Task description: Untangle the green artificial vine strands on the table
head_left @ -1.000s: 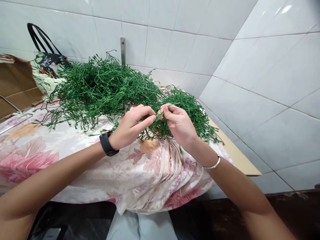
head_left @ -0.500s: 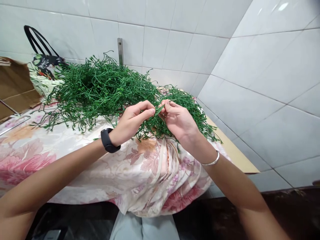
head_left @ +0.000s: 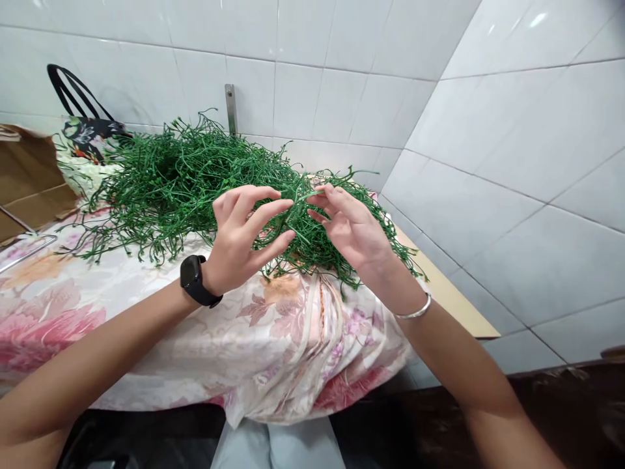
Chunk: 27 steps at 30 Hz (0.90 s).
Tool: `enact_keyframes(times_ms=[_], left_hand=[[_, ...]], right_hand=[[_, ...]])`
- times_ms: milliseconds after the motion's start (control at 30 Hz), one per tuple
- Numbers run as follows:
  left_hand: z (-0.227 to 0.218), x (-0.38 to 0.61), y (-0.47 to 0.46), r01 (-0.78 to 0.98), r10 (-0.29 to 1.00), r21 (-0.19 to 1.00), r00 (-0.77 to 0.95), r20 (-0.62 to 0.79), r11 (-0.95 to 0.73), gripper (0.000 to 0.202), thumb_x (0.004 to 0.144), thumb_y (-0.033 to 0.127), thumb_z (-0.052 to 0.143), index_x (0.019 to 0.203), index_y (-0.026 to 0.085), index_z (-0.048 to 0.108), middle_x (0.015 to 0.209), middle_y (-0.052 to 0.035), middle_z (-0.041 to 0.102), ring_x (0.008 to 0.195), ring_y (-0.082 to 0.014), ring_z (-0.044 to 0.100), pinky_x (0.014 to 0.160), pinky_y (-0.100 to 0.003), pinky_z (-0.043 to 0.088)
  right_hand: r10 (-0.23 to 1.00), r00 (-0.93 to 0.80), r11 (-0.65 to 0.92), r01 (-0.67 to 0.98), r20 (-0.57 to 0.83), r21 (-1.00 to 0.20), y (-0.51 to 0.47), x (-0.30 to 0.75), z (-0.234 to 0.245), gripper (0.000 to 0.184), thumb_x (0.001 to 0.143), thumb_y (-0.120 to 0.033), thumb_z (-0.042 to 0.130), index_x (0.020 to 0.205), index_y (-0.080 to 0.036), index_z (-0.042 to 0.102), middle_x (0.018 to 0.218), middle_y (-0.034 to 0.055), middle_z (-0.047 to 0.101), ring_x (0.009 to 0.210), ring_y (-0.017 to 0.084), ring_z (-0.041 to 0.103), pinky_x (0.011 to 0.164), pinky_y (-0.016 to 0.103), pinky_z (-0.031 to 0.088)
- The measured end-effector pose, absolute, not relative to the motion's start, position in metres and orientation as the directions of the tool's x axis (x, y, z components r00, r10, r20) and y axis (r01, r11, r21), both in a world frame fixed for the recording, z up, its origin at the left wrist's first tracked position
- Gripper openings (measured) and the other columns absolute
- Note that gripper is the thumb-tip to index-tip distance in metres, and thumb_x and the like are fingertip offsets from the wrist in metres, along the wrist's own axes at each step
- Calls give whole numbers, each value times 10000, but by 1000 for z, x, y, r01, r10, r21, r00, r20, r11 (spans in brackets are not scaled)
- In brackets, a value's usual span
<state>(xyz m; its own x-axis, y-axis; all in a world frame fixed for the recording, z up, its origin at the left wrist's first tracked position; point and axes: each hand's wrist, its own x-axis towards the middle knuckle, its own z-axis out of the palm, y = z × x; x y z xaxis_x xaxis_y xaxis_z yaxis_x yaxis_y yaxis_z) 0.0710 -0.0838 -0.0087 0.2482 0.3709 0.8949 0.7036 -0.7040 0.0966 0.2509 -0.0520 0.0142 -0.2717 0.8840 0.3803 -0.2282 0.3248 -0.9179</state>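
A big heap of thin green stems (head_left: 195, 172), seemingly artificial, with small knobbed tips, lies on the flowered cloth (head_left: 161, 326). My left hand (head_left: 244, 238), with a black watch at its wrist, is open, its fingers spread in front of the heap. My right hand (head_left: 354, 228), wearing a silver bangle, pinches a light green stem (head_left: 310, 195) between thumb and fingertips. That stem reaches toward the left fingertips; whether they touch it I cannot tell. More green stems spread behind and below both hands.
At the left are a brown cardboard box (head_left: 32, 179), white flowers (head_left: 90, 174), a bent metal rod (head_left: 32, 251) and a black flowered bag (head_left: 90, 133). White tiled walls (head_left: 336, 104) meet at the right behind the table. A metal bracket (head_left: 230, 109) is fixed to the wall.
My left hand has opened from its pinch and moved slightly left, away from the right hand. The right fingers have spread somewhat, still pinching the stem. The view has shifted a little.
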Motion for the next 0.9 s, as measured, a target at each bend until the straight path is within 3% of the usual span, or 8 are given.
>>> enact_keyframes(times_ms=[167,267,333,400,567,733,900], left_hand=[[-8,65,-82,629,532,262,287,797,-732,339,757,361,516,1064,216,507,998,-46,592,955,-219,496,878,-390,256],[-11,64,-79,380,642,523,350,682,-763,374,768,430,457,1051,185,470,953,-44,597,882,-203,518,789,-355,333],[-11,65,-78,208,713,698,389,583,-685,379,783,448,428,1048,178,433,873,-31,600,787,-176,532,712,-317,370],[-11,67,-78,129,770,796,382,511,-592,328,787,425,449,1002,178,431,797,-11,589,715,-147,527,674,-286,379],[-5,69,-79,-14,816,871,344,465,-491,94,784,228,467,846,163,497,747,-2,588,721,-125,539,731,-261,389],[-4,69,-78,-152,826,903,366,429,-402,237,749,122,379,914,131,549,753,-18,617,732,-146,557,768,-288,393],[-6,70,-76,-183,828,900,352,435,-395,266,743,121,366,914,104,570,729,-29,620,705,-154,560,742,-299,407]], right_hand=[[856,-375,261,-281,356,-923,-56,250,15,80,783,-298,539,832,-272,597,967,-45,629,1046,123,543,924,323,420],[822,-426,282,-269,377,-921,-61,248,16,134,785,-242,527,889,-260,610,957,-36,643,1033,131,552,940,342,405],[788,-462,311,-273,408,-910,-64,246,15,191,778,-194,522,937,-247,613,965,-30,646,1024,127,556,949,333,396],[757,-496,338,-261,426,-904,-66,245,14,239,770,-153,512,974,-231,609,968,-19,650,1008,122,563,950,318,396],[748,-442,432,-241,494,-869,-63,247,12,212,762,-122,492,913,-209,612,909,-16,650,949,122,585,958,334,396],[731,-246,648,-43,637,-760,-57,250,7,175,750,-141,516,896,-204,591,985,0,604,1019,135,532,929,328,401],[636,-227,772,176,738,-611,-63,248,6,212,772,-185,518,978,-226,549,1117,15,544,1126,164,463,922,352,381]])
